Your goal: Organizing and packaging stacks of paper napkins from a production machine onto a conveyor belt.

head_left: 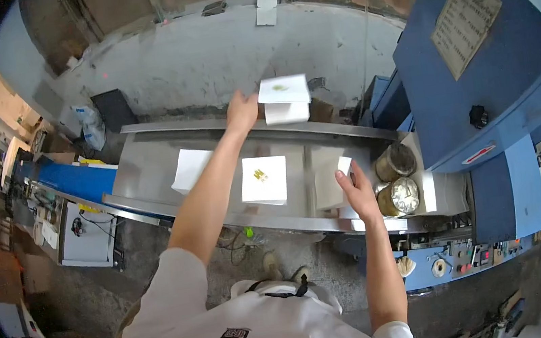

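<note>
My left hand point(242, 111) reaches over the far edge of the metal tray table point(140, 162). Its closed fingers pinch the left edge of a white card piece point(283, 91) with a small gold print. A second white part shows just below that piece; whether the two are joined I cannot tell. My right hand point(360, 193) is closed around the side of another white card piece point(344, 166), thumb in front. Between my arms lies a white square card stack point(274, 189) with a gold mark. A plain white piece point(190, 168) sits partly behind my left forearm.
Two round tins point(395, 162) stand right of my right hand, one foil-topped. A tall blue machine point(481, 107) with a black knob and control panel point(467, 263) fills the right side. A blue roll point(77, 177) lies left. Cables point(229, 246) trail on the floor.
</note>
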A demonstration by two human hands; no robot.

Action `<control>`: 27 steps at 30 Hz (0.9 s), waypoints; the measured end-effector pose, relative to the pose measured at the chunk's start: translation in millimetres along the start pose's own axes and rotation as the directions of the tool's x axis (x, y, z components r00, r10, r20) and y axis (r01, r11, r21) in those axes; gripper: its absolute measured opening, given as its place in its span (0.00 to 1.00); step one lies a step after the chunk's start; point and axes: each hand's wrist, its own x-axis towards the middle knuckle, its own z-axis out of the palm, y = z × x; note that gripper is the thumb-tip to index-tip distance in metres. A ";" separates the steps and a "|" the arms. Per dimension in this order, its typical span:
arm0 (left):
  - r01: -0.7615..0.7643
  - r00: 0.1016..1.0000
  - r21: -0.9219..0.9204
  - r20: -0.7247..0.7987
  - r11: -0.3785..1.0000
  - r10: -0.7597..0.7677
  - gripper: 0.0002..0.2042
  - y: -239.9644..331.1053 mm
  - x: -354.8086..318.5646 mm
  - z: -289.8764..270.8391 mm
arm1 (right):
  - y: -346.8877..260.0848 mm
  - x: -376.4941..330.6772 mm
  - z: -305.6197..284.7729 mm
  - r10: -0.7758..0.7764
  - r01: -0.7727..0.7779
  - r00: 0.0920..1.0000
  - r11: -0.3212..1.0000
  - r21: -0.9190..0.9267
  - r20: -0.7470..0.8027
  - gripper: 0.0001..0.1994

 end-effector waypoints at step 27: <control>0.318 0.795 0.167 0.489 0.933 -0.359 0.30 -70.9 -109.1 -10.7 | -11.1 1.3 30.3 -0.044 0.052 0.995 0.994 -0.098 0.085 0.35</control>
